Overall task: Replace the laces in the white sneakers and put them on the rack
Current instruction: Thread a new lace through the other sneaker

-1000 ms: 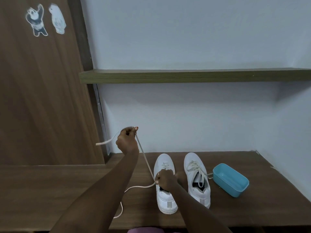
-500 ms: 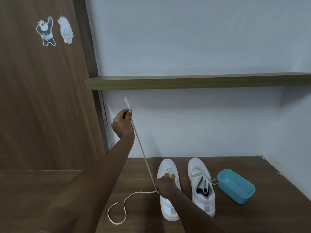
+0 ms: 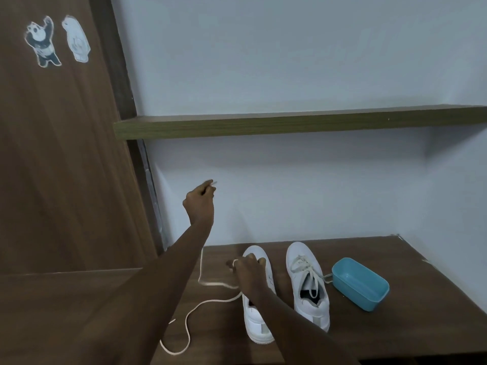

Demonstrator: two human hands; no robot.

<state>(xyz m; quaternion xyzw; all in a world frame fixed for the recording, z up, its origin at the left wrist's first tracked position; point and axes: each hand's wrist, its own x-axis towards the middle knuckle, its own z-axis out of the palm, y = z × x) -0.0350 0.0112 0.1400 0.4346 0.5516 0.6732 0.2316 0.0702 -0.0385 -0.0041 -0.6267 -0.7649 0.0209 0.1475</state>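
Observation:
Two white sneakers stand side by side on the brown wooden surface (image 3: 395,325). The left sneaker (image 3: 259,322) has a long cream lace (image 3: 208,302) trailing from it in loose curves to the left. My left hand (image 3: 199,204) is raised near the wall and pinches one end of this lace, whose tip sticks out above my fingers. My right hand (image 3: 247,271) grips the front of the left sneaker, fingers curled over its eyelet area and hiding it. The right sneaker (image 3: 308,288) is laced, with loose ends.
A light blue plastic tub (image 3: 362,284) lies just right of the sneakers. A wooden shelf (image 3: 290,123) runs along the wall above. A brown wooden panel (image 3: 66,167) with two bear stickers closes off the left side.
My left hand dropped lower and moved right, and the lace, taut before, now hangs slack. My right hand slid forward along the left sneaker toward its toe.

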